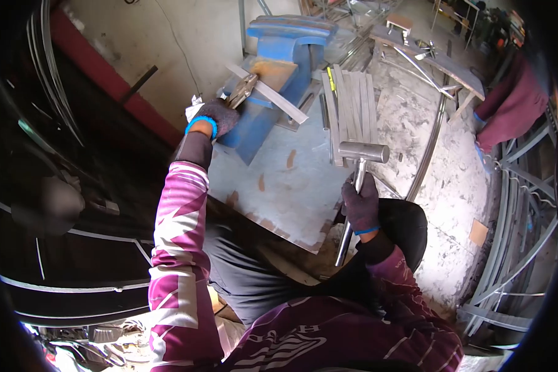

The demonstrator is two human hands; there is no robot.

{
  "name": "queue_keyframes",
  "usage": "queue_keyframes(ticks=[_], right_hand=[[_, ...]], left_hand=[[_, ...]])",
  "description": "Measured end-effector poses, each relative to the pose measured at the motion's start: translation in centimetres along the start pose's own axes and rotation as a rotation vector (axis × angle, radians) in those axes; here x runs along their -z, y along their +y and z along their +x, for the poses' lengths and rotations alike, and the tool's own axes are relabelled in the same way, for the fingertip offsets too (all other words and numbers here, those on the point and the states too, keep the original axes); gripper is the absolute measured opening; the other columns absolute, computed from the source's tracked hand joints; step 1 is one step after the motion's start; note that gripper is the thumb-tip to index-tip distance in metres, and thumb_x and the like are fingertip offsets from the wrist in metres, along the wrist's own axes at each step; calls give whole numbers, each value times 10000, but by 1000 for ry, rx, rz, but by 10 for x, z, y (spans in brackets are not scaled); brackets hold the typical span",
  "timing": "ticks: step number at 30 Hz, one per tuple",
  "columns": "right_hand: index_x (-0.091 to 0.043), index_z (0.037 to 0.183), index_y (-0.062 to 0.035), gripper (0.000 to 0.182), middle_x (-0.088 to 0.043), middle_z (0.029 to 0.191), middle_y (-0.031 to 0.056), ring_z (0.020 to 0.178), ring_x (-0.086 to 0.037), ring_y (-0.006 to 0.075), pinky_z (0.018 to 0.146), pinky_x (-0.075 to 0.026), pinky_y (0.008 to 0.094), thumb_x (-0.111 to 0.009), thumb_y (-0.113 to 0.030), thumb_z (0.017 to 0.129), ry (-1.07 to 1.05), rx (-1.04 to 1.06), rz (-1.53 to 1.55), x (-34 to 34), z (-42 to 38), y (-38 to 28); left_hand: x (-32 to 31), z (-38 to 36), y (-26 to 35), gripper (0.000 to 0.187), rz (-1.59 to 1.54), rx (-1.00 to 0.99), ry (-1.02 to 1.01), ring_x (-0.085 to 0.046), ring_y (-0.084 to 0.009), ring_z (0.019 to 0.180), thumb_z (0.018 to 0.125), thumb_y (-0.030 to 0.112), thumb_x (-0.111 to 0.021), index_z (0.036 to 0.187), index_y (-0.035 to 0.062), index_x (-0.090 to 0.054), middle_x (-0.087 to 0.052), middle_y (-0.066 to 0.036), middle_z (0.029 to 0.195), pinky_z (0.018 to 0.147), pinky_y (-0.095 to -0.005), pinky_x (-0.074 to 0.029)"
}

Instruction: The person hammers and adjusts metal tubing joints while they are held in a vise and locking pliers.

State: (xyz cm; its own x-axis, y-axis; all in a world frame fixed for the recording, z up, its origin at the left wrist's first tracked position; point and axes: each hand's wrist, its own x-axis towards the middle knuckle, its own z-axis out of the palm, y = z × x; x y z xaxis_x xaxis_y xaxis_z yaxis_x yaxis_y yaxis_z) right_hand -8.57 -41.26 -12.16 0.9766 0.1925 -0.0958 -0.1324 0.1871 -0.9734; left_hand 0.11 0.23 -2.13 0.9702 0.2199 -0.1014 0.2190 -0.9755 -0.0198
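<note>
My left hand (217,118), in a dark glove with a blue cuff, is closed around a pair of locking pliers (244,88). Their jaws grip a flat metal strip (281,103), which lies slantwise over the rusty top of a blue vise (285,56). In my right hand (361,203), also gloved, is a steel hammer (367,152) with a metal handle, its head up and away from the strip. Between the two hands, several grey flat bars (351,105) lie side by side on a metal-topped table (279,186); a yellow marker (332,79) rests at their far end.
A low bench (437,65) with tools stands at the back right. Beside it, part of another person in maroon trousers (514,108) is visible. Long metal bars and a frame (514,235) run along the right side. A dark red beam (99,62) borders the left.
</note>
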Motion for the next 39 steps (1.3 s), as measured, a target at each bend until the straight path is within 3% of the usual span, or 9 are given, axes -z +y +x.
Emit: queue_keyframes(ticks=[2, 6, 12, 15, 17, 23, 27, 29, 39], right_hand=[[-486, 1002, -98, 127, -497, 712, -17, 517, -478, 64, 427, -400, 228, -579, -67, 921, 44, -1, -15, -2, 0, -7], [-489, 1011, -97, 138, -498, 714, -16, 517, -493, 64, 426, -403, 226, -585, -61, 919, 52, 56, -3, 0, 2, -2], [-500, 1044, -94, 170, -504, 721, -10, 541, -511, 72, 459, -427, 244, -597, -43, 914, -5, 155, -161, 8, 2, 18], [-501, 1063, -82, 182, -513, 722, -3, 549, -503, 76, 478, -430, 251, -602, -52, 915, -12, 197, -249, 7, 2, 16], [-539, 1081, 4, 306, -550, 858, 152, 797, -565, 310, 761, -485, 414, -684, -141, 854, -3, 97, -230, 6, 0, 13], [-539, 1093, -3, 326, -555, 857, 171, 784, -566, 334, 749, -487, 422, -694, -155, 850, 4, 121, -290, 6, 2, 24], [-539, 1099, -4, 333, -562, 856, 169, 784, -573, 329, 747, -492, 417, -699, -158, 851, -11, 136, -356, 6, 1, 20], [-521, 1068, -40, 231, -507, 764, 26, 684, -517, 122, 620, -465, 316, -644, -100, 882, -23, 243, -364, 4, 0, 20], [-521, 1056, -36, 234, -524, 802, 67, 719, -529, 161, 669, -479, 344, -645, -121, 877, -31, 254, -388, 3, -2, 11]], left_hand=[[30, -19, 25, 478, -104, 257, 5, -661, -438, 1042, 762, 266, -563, 1121, -20, -696, -690, -282, 1094, 891, -457, -513], [5, 8, -10, 425, 13, -4, -123, -680, -443, 949, 745, 267, -569, 999, -43, -710, -692, -303, 963, 823, -469, -529], [40, -18, 23, 400, -68, 121, -111, -683, -458, 896, 751, 275, -578, 950, -48, -706, -687, -307, 933, 778, -482, -537], [31, -9, 2, 296, 169, -163, -89, -662, -444, 846, 740, 225, -606, 876, -24, -689, -677, -278, 883, 746, -479, -529], [32, -10, 3, 260, 321, -346, -89, -639, -437, 808, 720, 202, -620, 826, -32, -659, -660, -273, 845, 713, -478, -509], [32, -11, 4, 257, 108, -176, -99, -645, -414, 791, 732, 211, -632, 835, -24, -654, -660, -260, 825, 702, -473, -508], [39, -14, 13, 253, 128, -129, -134, -664, -413, 852, 757, 199, -616, 893, 0, -691, -674, -255, 894, 758, -458, -539], [41, -12, 14, 277, 228, -176, -176, -686, -422, 930, 780, 188, -594, 955, 23, -732, -693, -256, 980, 817, -449, -567], [73, -16, 30, 364, 10, 116, -142, -696, -424, 919, 774, 211, -597, 992, -56, -713, -684, -307, 953, 755, -443, -548]])
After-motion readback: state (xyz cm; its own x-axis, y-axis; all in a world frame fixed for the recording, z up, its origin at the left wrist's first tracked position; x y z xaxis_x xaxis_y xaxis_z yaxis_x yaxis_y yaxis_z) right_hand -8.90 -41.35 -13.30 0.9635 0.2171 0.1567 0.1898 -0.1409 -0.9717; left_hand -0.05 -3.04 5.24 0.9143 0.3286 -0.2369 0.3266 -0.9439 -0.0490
